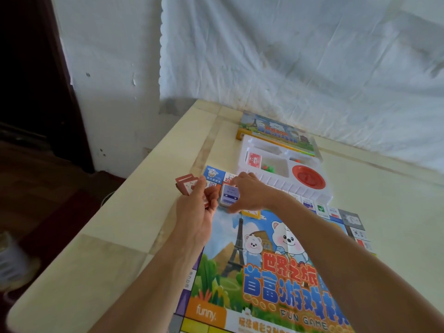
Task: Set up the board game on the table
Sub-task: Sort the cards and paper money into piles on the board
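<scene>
The colourful game board (pixel 269 272) lies flat on the cream table (pixel 115 248). My left hand (pixel 199 207) holds a fanned stack of red cards (pixel 187 186) above the board's far left corner. My right hand (pixel 245 192) reaches across it, with thumb and fingers curled round a purple card deck (pixel 229 195) that sits on the board. Behind them stands the white plastic tray (pixel 283 175), holding a red card deck (pixel 254 161), small green pieces (pixel 268 167) and a red dish (pixel 308 179).
The game box lid (pixel 276 131) lies behind the tray near the white cloth backdrop. The table's left edge drops to a dark floor. Bare tabletop extends to the left and right of the board.
</scene>
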Motion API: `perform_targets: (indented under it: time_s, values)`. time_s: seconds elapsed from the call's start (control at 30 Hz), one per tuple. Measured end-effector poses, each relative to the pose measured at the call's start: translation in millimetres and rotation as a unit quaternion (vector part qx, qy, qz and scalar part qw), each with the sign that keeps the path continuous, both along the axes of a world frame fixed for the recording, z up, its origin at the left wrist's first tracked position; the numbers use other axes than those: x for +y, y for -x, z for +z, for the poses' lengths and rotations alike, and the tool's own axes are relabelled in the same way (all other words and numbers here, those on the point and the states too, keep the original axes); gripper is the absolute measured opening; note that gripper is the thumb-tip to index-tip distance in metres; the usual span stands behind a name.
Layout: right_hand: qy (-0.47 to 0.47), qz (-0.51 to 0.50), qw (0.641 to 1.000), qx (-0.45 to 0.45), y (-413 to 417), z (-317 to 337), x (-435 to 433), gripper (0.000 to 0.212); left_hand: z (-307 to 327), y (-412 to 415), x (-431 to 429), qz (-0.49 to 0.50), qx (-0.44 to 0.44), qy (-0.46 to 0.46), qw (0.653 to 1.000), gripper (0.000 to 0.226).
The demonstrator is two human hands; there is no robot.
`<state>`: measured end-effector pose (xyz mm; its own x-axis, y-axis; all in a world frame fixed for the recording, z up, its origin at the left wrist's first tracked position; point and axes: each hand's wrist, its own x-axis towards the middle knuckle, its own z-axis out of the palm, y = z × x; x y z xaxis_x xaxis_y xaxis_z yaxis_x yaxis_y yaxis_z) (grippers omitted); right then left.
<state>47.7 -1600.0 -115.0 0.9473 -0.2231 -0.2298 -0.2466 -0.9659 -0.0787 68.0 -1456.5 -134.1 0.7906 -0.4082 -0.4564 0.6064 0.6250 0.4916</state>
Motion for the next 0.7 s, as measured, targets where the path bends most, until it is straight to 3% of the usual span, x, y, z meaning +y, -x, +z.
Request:
perform_targets:
  time_s: [0.23,0.27,0.33,0.37,0.43,0.5,0.6,0.7]
  values:
    - [-0.028,-0.003,1.0,0.01,0.6,-8.5,-9.9,0.06,3.8,2.3,1.7,-0.061,-0.019,0.058,0.996,0.013]
    - [-0.047,-0.008,0.999,-0.003,2.7,-7.0,-11.3,0.06,6.0,3.2,2.6,-0.083,-0.021,0.088,0.992,0.013]
    - [-0.114,-0.048,0.985,-0.118,11.3,2.6,-10.4,0.051,8.8,5.6,4.4,-0.127,-0.032,0.134,0.982,0.019]
    - [-0.162,-0.095,0.961,-0.203,21.7,9.0,-5.6,0.041,9.4,7.6,5.1,-0.147,-0.043,0.14,0.978,0.022]
    - [-0.316,-0.192,0.868,-0.331,52.2,19.2,13.1,0.021,9.9,14.0,4.0,-0.188,-0.075,0.124,0.971,0.024]
    - [-0.449,-0.228,0.784,-0.363,88.1,16.0,35.1,0.013,8.6,24.6,0.2,-0.242,-0.107,0.098,0.959,0.024]
    - [-0.487,-0.238,0.75,-0.378,119.7,0.4,50.9,0.018,6.2,40.7,-2.8,-0.334,-0.149,0.068,0.928,0.03]
    - [-0.537,-0.284,0.682,-0.408,136.0,-9.4,43.9,0.018,4.1,49.0,-2.0,-0.401,-0.135,0.13,0.897,0.037]
